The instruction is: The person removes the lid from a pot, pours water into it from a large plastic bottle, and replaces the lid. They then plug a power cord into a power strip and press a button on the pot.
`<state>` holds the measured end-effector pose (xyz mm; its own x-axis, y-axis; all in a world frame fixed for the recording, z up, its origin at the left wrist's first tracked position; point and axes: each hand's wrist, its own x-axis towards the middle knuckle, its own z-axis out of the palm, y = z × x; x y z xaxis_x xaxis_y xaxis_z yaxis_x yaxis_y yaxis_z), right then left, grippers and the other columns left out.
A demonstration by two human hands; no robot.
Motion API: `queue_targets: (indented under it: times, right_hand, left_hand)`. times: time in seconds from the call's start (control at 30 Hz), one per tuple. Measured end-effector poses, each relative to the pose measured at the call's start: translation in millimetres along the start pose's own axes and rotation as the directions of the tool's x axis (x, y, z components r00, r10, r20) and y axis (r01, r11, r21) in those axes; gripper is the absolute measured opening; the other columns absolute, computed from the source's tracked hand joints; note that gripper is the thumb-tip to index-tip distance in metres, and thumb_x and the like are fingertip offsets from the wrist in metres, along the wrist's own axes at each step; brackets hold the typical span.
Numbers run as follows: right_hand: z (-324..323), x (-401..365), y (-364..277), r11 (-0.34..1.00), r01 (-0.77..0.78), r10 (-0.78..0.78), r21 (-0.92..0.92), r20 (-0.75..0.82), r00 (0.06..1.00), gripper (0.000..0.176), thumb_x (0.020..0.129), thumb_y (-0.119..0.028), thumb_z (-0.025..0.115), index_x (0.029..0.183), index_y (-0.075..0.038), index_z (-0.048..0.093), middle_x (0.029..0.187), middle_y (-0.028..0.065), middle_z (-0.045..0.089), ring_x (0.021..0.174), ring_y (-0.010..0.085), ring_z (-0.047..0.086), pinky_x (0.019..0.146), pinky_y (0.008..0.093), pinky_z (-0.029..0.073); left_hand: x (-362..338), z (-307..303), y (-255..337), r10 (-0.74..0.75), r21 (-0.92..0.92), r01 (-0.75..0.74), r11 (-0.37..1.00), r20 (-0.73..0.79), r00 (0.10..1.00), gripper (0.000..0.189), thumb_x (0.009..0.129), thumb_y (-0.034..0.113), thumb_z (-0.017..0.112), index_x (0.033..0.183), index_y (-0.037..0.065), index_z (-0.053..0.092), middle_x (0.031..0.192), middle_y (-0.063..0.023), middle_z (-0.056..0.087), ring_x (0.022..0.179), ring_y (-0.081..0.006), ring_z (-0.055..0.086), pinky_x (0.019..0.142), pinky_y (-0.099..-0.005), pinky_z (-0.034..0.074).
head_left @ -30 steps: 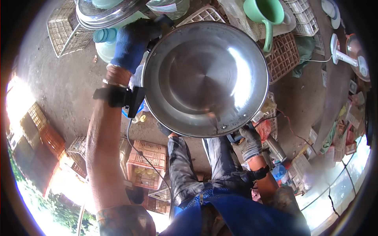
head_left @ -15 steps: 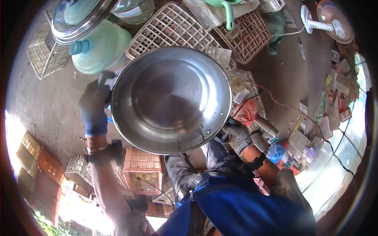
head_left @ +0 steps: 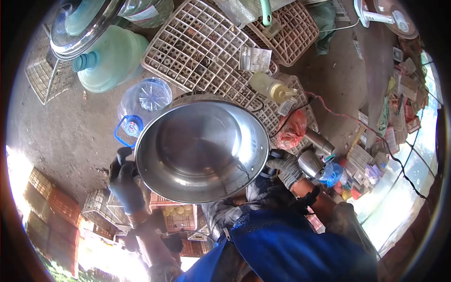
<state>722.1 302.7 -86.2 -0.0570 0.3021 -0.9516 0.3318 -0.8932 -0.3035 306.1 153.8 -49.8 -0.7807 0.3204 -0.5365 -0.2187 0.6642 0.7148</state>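
Observation:
A wide, shiny steel pan is held up in front of me, its hollow inside facing the camera. My left hand, in a grey glove with dark fingertips, is closed at the pan's left edge; the handle there is mostly hidden. On the right, my gloved right hand grips a dark handle at the rim. Drops of water show on the pan's lower right wall. Beyond the pan stands a clear plastic bottle with a blue handle, near its left rim.
A large greenish water jug stands at upper left. Plastic crates lie ahead, with a yellowish bottle and red plastic bag on the right. A metal cup is beside my right hand. Cables cross the right side.
The pan has moved nearer my body and tilted, uncovering the clear bottle and more crate. My left hand has come down with its left edge; my right hand has shifted slightly.

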Motion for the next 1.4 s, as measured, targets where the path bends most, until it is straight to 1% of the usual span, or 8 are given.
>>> queue_targets:
  times: [0.47,0.6,0.73,0.93,1.0,1.03,1.33,1.4]
  right_hand:
    - [31.2,-9.0,-15.8,0.979,-0.023,0.034,-0.203,0.053,0.998,0.041,0.074,0.003,0.076,0.111,0.001,0.06,0.09,0.0059,0.064,0.07,0.0166,0.064,0.059,0.0311,0.057]
    - [56.3,-8.8,-22.1,0.845,-0.068,0.092,-0.531,0.019,0.996,0.038,0.076,0.002,0.075,0.111,0.002,0.06,0.088,0.0054,0.063,0.07,0.0159,0.063,0.058,0.0308,0.057]
    - [68.4,4.9,0.9,0.803,0.113,-0.038,-0.585,0.14,0.989,0.033,0.077,-0.008,0.078,0.105,0.001,0.063,0.088,0.0072,0.065,0.061,0.0136,0.059,0.05,0.0285,0.05]
    - [102.9,18.1,21.9,0.654,0.03,0.019,-0.756,0.056,0.998,0.029,0.078,-0.013,0.077,0.101,0.002,0.066,0.075,0.0026,0.065,0.059,0.0123,0.058,0.053,0.0268,0.048]
    - [112.6,31.3,34.5,0.705,0.074,-0.022,-0.705,0.082,0.996,0.026,0.078,-0.012,0.077,0.099,0.002,0.068,0.073,0.0025,0.064,0.057,0.0118,0.056,0.053,0.0275,0.047]
    - [113.9,35.5,38.5,0.705,0.108,-0.019,-0.701,0.133,0.991,0.028,0.079,-0.012,0.077,0.102,0.001,0.068,0.073,0.0025,0.064,0.056,0.0115,0.055,0.053,0.0276,0.047]
    - [180.8,62.3,69.0,0.596,0.115,-0.008,-0.795,0.137,0.99,0.033,0.082,-0.017,0.077,0.107,0.001,0.065,0.072,0.0045,0.064,0.05,0.0128,0.054,0.04,0.0262,0.042]
    - [193.1,78.0,72.7,0.533,0.127,0.019,-0.836,0.163,0.987,0.032,0.082,-0.016,0.077,0.106,0.0,0.065,0.079,0.0052,0.066,0.059,0.0122,0.056,0.049,0.0281,0.046]
  left_hand:
    - [-77.6,-42.8,-125.3,-0.383,-0.38,0.289,0.879,-0.2,0.902,0.037,0.083,0.015,0.053,0.111,-0.005,0.065,0.082,-0.0032,0.064,0.069,-0.0093,0.058,0.064,-0.0214,0.047]
    - [-98.5,-53.0,-170.6,-0.389,-0.434,0.296,0.851,-0.144,0.91,0.036,0.084,0.014,0.055,0.113,-0.004,0.066,0.079,-0.0009,0.063,0.067,-0.0082,0.056,0.062,-0.0199,0.045]
    - [-121.3,-73.6,-229.0,-0.415,-0.525,0.296,0.798,-0.122,0.902,0.032,0.087,0.013,0.055,0.113,-0.002,0.066,0.076,0.002,0.061,0.065,-0.0067,0.055,0.061,-0.0195,0.044]
    - [-139.8,-73.8,-285.8,-0.451,-0.474,0.287,0.832,-0.277,0.849,0.028,0.099,0.019,0.051,0.113,0.005,0.07,0.087,-0.0003,0.065,0.07,-0.008,0.058,0.061,-0.0229,0.047]
    - [-144.7,-76.6,-309.9,-0.126,-0.036,0.121,0.992,-0.378,0.917,0.03,0.099,0.027,0.056,0.108,0.004,0.072,0.072,0.0031,0.058,0.059,-0.0048,0.051,0.052,-0.0207,0.039]
    - [-147.8,-80.4,-314.2,-0.476,-0.478,0.305,0.824,-0.29,0.83,0.031,0.098,0.029,0.057,0.107,0.004,0.072,0.068,0.0043,0.054,0.057,-0.0044,0.049,0.051,-0.0207,0.037]
    - [-162.9,-112.3,-395.1,-0.433,-0.259,0.359,0.897,-0.342,0.834,0.022,0.093,0.012,0.06,0.111,0.014,0.071,0.075,0.0004,0.061,0.063,-0.0087,0.058,0.056,-0.0238,0.046]
    - [-156.8,-113.4,-406.7,-0.067,0.344,0.212,0.915,-0.387,0.92,0.026,0.09,0.01,0.063,0.114,0.016,0.071,0.075,-0.0015,0.062,0.063,-0.0119,0.059,0.057,-0.0268,0.049]
